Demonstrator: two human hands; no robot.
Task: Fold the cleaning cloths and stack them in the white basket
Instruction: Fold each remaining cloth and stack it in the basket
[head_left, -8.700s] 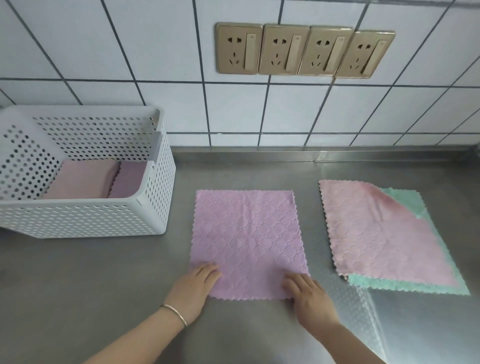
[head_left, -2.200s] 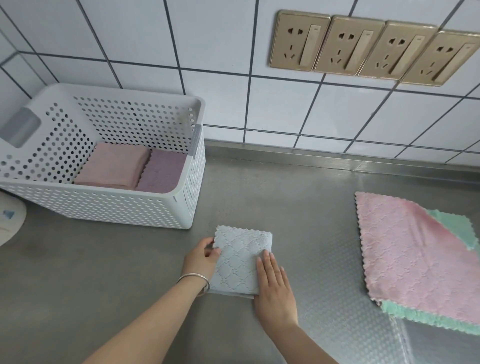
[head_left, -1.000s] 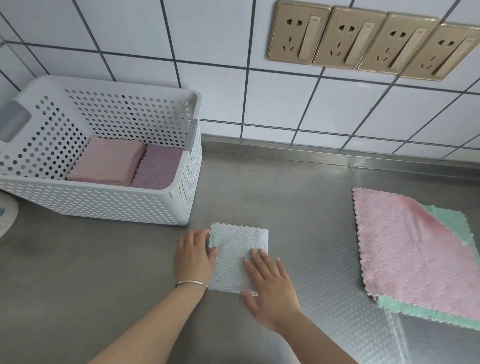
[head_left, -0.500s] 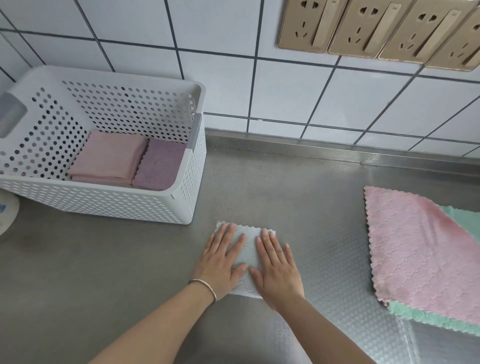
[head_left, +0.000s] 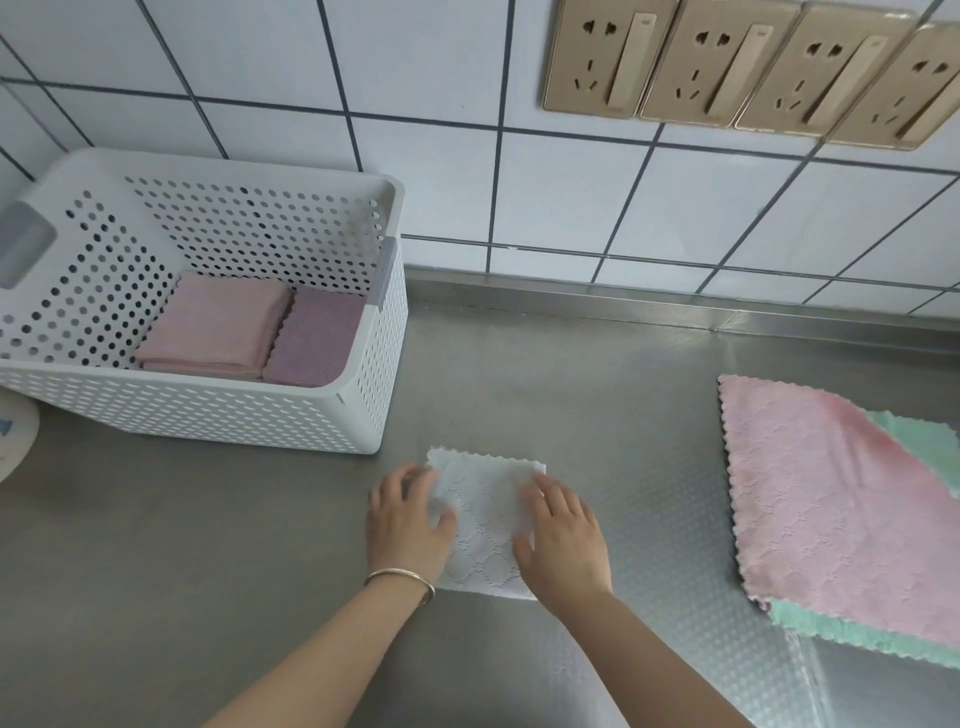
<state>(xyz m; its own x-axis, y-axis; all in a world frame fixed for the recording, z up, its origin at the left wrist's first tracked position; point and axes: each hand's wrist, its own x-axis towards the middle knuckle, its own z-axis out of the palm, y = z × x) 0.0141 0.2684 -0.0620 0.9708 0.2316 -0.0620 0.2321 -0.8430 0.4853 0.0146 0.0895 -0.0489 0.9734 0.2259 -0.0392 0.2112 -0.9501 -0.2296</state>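
- Left hand (head_left: 408, 525) and right hand (head_left: 563, 540) lie spread flat on the folded white cloth (head_left: 485, 525).
- Best pinch both edges together before lifting toward the white basket (head_left: 382, 364), beyond the left hand.

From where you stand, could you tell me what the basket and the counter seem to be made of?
The basket looks like moulded white plastic, matte, with punched holes throughout its walls. The counter appears to be brushed stainless steel: grey, softly reflective, with a raised metal lip along the wall.
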